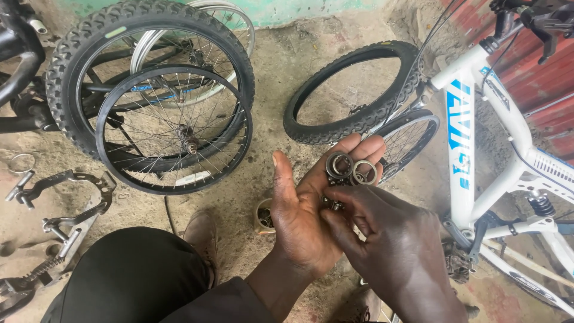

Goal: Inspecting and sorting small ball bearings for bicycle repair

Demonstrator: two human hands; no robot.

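Cupped open, left hand (pixel 305 209) cradling two metal rings (pixel 351 169) on its fingers, right hand (pixel 388 239) pinching small dark parts (pixel 332 204) in the palm, mostly hidden, kind unclear.

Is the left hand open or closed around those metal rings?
Open: the left hand lies palm up, fingers spread, with the metal rings resting loose on its fingers.
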